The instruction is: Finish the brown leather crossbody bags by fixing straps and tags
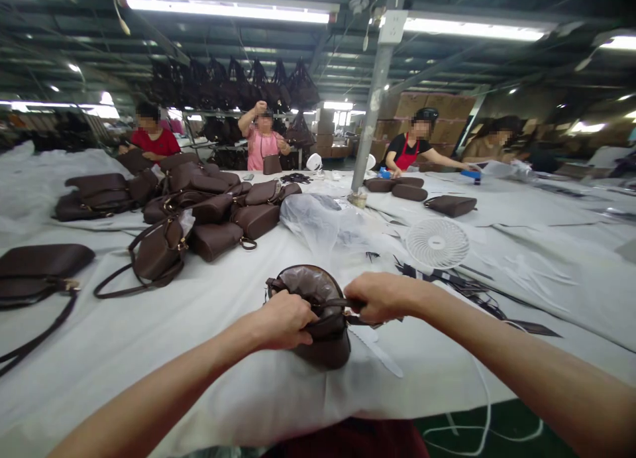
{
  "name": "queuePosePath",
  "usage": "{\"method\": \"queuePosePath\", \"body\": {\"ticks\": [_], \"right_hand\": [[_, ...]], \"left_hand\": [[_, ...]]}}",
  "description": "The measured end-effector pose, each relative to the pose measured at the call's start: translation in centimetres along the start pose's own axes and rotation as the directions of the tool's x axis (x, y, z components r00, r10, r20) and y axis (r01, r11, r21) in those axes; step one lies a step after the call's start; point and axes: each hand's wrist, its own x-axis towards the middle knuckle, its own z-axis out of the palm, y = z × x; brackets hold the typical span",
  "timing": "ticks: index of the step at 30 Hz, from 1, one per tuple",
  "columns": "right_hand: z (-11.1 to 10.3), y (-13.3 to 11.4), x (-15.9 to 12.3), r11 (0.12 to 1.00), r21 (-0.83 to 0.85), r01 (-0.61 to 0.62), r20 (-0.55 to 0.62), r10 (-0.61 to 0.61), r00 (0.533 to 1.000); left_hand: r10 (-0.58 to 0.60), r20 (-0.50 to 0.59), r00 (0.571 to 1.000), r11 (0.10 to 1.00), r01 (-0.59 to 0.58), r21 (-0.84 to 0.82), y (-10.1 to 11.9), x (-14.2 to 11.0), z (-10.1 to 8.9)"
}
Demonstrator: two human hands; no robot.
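Note:
A dark brown handbag (322, 353) stands on the white-covered table right in front of me, its top gaping and a shiny lining showing. My left hand (291, 319) is closed on the near edge of the bag's opening, fingertips partly hidden inside. At the bag's right side, my right hand (378, 297) grips the strap (338, 303) close to its metal fitting. Under the right hand, a flat white strip (382, 355) lies beside the bag.
Brown handbags (213, 239) are heaped at left. Clear plastic (318, 223) lies beyond my bag. A white fan (437, 244) and black straps (477, 292) are at right, near a pole (373, 107). Several co-workers stand across the table. A white cord (484, 405) hangs over the near edge.

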Motion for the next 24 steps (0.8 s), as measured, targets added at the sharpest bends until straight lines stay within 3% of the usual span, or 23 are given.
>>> {"method": "queuePosePath", "body": {"ticks": [2,4,6,7,9,11,13,16,18,21,24], "right_hand": [[0.1,-0.2,0.5,0.974,0.167,0.154,-0.218,-0.116,0.969],[-0.6,-1.0,1.2,0.886,0.349,0.306,-0.417,-0.145,0.897],[-1.4,-2.0,1.9,0.769,0.500,0.400,-0.483,-0.136,0.865],[-1.6,-2.5,2.3,0.711,0.553,0.434,-0.490,-0.144,0.860],[-1.7,-3.1,3.1,0.611,0.618,0.496,-0.504,-0.177,0.845],[-1.2,-3.2,3.7,0.528,0.644,0.553,-0.532,-0.211,0.820],[-0.4,-3.0,4.3,0.448,0.660,0.603,-0.564,-0.234,0.792],[0.9,-2.6,4.7,0.359,0.673,0.646,-0.608,-0.227,0.760],[1.5,-2.4,4.9,0.334,0.673,0.659,-0.633,-0.199,0.748],[2.3,-2.5,4.8,0.348,0.685,0.640,-0.637,-0.141,0.758],[3.1,-2.3,4.3,0.486,0.639,0.596,-0.652,-0.069,0.755]], "left_hand": [[0.020,-0.021,1.000,1.000,-0.020,-0.005,0.2,0.0,-0.1],[0.028,-0.053,0.998,0.996,-0.032,-0.084,0.2,-0.3,-0.5],[-0.049,-0.141,0.989,0.983,0.022,-0.184,-0.1,-0.7,-1.0],[-0.123,-0.213,0.969,0.975,0.078,-0.210,-0.4,-1.0,-1.2],[-0.260,-0.381,0.888,0.959,0.190,-0.210,-1.1,-1.3,-1.3],[-0.306,-0.513,0.802,0.952,0.247,-0.181,-1.9,-1.3,-0.8],[-0.294,-0.596,0.747,0.956,0.228,-0.185,-2.6,-0.8,0.1],[-0.255,-0.669,0.698,0.956,0.078,-0.284,-3.4,0.4,1.5],[-0.263,-0.689,0.676,0.928,-0.018,-0.372,-3.8,1.0,2.2],[-0.361,-0.709,0.606,0.893,0.005,-0.450,-4.7,1.1,2.5],[-0.452,-0.728,0.515,0.869,0.070,-0.490,-5.5,0.7,2.6]]}}
